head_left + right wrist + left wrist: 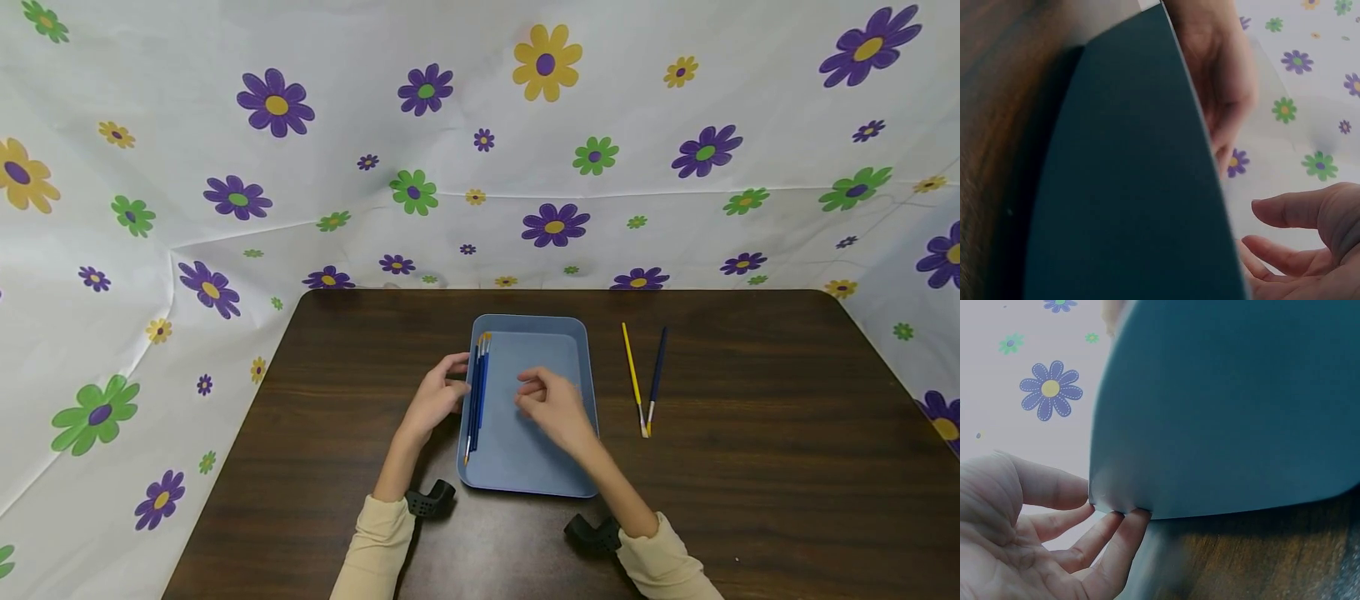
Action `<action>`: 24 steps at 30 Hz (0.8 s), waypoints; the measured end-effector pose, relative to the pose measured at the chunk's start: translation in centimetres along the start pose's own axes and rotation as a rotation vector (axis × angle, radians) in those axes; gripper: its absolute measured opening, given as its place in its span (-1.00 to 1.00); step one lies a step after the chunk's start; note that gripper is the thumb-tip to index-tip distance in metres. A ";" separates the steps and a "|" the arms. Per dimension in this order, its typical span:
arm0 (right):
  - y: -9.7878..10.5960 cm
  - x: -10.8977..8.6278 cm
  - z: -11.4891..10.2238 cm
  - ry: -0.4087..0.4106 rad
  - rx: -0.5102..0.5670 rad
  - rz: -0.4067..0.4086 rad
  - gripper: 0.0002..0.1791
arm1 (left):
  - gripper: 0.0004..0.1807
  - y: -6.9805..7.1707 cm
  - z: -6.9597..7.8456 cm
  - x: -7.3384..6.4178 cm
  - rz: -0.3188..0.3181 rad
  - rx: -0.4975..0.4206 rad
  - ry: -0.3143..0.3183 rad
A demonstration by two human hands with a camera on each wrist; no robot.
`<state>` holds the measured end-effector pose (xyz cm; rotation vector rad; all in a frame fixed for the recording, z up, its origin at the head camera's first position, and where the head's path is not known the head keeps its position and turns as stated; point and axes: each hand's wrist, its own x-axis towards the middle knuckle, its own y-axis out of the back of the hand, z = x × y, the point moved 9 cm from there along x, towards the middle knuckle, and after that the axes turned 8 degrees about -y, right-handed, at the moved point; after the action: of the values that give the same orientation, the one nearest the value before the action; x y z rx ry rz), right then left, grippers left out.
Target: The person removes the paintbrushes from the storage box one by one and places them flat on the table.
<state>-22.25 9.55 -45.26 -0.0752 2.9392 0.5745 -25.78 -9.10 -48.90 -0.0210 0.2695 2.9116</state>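
Note:
A blue-grey tray [540, 462] lies on the table, with several blue paintbrushes [476, 400] lined up along its left inner side. My left hand [433, 398] grips the tray's left rim beside these brushes. In the left wrist view, the thumb and fingers of the left hand [1054, 531] meet at the edge of the tray [1222, 412]. Over the middle of the tray is my right hand [557, 408], its fingers loosely bent and holding nothing. The right wrist view shows a gap between thumb and fingers of the right hand [1310, 250].
To the right of the tray, a yellow paintbrush [632, 367] and a dark blue paintbrush [658, 371] lie on the dark wooden table [750, 467], bristle ends towards me. A flower-patterned white sheet [480, 167] hangs behind the table.

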 end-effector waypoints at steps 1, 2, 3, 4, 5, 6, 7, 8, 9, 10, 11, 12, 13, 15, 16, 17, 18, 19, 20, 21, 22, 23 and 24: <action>-0.2 0.0 0.0 0.002 0.001 0.000 -0.67 | -0.41 0.0 0.0 0.0 -0.001 0.001 -0.001; -0.4 -0.1 -0.1 0.005 0.002 0.001 -0.67 | -0.41 0.0 0.0 0.0 -0.002 0.000 -0.001; -0.5 -0.1 -0.1 0.008 0.000 0.004 -0.68 | -0.41 0.0 0.0 0.0 -0.002 0.002 0.000; -0.6 -0.1 -0.2 0.011 -0.001 0.005 -0.69 | -0.41 -0.1 -0.1 0.1 -0.004 0.003 -0.001; -0.7 -0.2 -0.2 0.015 -0.002 0.007 -0.69 | -0.41 -0.1 -0.1 0.1 -0.005 0.003 0.000; -0.8 -0.2 -0.3 0.018 -0.002 0.008 -0.70 | -0.41 -0.1 -0.1 0.1 -0.006 0.003 0.001; -0.9 -0.2 -0.3 0.022 -0.001 0.009 -0.71 | -0.41 -0.1 -0.2 0.1 -0.007 0.002 0.001; -1.1 -0.3 -0.3 0.025 -0.002 0.009 -0.72 | -0.40 -0.1 -0.2 0.1 -0.007 0.002 0.003; -1.2 -0.3 -0.3 0.028 -0.001 0.008 -0.73 | -0.41 -0.1 -0.2 0.1 -0.006 0.002 0.005; -1.3 -0.4 -0.3 0.032 0.000 0.006 -0.73 | -0.41 -0.1 -0.2 0.1 -0.006 -0.001 0.004; -1.4 -0.4 -0.3 0.035 0.002 0.005 -0.74 | -0.41 -0.1 -0.2 0.1 -0.004 -0.002 0.006; -1.5 -0.5 -0.3 0.038 0.003 0.002 -0.74 | -0.41 -0.1 -0.2 0.0 -0.003 -0.004 0.005; -1.7 -0.5 -0.3 0.039 0.006 -0.001 -0.74 | -0.41 -0.1 -0.2 0.0 -0.002 -0.004 0.006; -1.9 -0.6 -0.3 0.040 0.011 -0.006 -0.75 | -0.41 0.0 -0.2 0.0 0.001 -0.005 0.005; -2.1 -0.6 -0.3 0.040 0.012 -0.008 -0.75 | -0.41 0.0 -0.2 0.0 0.001 -0.005 0.005; -2.2 -0.6 -0.2 0.040 0.014 -0.011 -0.75 | -0.41 0.0 -0.3 0.0 0.003 -0.006 0.005; -2.4 -0.6 -0.2 0.040 0.014 -0.014 -0.75 | -0.41 0.0 -0.3 0.0 0.003 -0.005 0.005; -2.5 -0.6 -0.2 0.041 0.015 -0.016 -0.75 | -0.41 0.0 -0.2 0.0 0.004 -0.004 0.004; -2.6 -0.7 -0.2 0.043 0.016 -0.018 -0.75 | -0.41 0.0 -0.2 0.0 0.003 -0.004 0.002; -2.7 -0.7 -0.2 0.044 0.016 -0.020 -0.75 | -0.40 0.0 -0.2 0.0 0.004 -0.003 0.001; -2.9 -0.7 -0.2 0.045 0.018 -0.024 -0.74 | -0.40 0.0 -0.1 0.0 0.004 -0.002 -0.001; -3.0 -0.7 -0.3 0.047 0.019 -0.026 -0.74 | -0.40 0.0 -0.1 0.0 0.004 0.000 -0.002; -3.1 -0.8 -0.3 0.048 0.021 -0.029 -0.74 | -0.41 0.0 0.0 0.0 0.002 0.004 -0.003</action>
<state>-21.28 6.57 -46.05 -0.1310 2.9842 0.5452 -25.76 -9.11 -48.93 -0.0159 0.2753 2.9132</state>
